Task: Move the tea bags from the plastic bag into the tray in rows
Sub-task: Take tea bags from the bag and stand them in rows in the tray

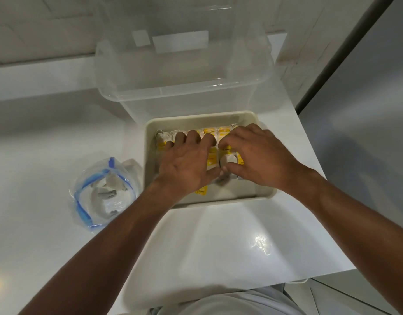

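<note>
Left hand lay flat on tea bags in tray, fingers spread straight, pressing. Right hand, fingers curled, pinched one tea bag between thumb and forefinger, just beside left thumb. Rows ran left-right under both hands. Bag, few tea bags inside, lay left of left hand, well apart from right. Left hand nearer, so likely one to reach next.
</note>
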`<state>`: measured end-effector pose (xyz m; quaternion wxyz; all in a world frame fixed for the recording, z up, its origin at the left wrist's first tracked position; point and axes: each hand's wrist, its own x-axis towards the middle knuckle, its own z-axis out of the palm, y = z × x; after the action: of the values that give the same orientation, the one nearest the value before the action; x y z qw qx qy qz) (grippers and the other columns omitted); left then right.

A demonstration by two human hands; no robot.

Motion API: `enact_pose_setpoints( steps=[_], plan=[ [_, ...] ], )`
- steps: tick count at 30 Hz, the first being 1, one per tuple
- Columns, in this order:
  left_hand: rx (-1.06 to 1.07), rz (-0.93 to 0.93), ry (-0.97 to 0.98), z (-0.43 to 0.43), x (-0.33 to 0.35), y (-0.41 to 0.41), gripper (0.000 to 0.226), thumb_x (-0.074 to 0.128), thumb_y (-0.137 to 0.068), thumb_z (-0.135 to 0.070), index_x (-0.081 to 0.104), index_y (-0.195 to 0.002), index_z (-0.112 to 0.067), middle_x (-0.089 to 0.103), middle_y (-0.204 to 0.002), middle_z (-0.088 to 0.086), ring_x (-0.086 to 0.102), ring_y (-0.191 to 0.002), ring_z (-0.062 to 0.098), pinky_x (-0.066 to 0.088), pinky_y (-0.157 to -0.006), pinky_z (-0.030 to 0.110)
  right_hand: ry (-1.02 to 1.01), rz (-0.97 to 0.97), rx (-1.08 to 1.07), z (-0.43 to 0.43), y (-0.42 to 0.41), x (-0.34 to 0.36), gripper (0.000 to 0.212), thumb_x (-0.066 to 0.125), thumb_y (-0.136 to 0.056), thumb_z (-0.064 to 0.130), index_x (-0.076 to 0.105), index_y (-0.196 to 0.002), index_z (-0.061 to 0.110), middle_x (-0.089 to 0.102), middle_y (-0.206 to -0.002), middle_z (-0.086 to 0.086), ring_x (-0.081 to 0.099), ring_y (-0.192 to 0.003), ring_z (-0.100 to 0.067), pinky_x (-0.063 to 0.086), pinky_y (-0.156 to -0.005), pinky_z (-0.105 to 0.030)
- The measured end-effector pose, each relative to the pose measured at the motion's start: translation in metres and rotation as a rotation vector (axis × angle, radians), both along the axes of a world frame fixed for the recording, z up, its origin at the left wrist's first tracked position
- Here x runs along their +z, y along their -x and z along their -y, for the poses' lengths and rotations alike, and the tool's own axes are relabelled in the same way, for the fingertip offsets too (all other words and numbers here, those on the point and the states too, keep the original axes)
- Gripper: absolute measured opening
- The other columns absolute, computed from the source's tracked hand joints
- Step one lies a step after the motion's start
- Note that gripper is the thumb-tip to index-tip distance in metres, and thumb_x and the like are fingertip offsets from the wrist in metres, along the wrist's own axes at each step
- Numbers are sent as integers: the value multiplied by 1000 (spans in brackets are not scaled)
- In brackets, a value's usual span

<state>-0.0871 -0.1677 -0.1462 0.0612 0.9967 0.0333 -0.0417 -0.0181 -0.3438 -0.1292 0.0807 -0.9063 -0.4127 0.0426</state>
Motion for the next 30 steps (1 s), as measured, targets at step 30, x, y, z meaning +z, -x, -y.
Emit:
enact_pose_setpoints(
  steps=[30],
  plan=[
    [61, 85, 512, -205, 13, 142, 34, 74, -84, -41, 59, -114, -36, 64, -106, -18, 63, -90, 5, 50, -74, 25, -640, -493, -213, -175, 139, 24, 20, 74, -86, 31, 67, -105, 26, 64, -102, 16, 63, -82, -7, 51, -70, -19]
  ],
)
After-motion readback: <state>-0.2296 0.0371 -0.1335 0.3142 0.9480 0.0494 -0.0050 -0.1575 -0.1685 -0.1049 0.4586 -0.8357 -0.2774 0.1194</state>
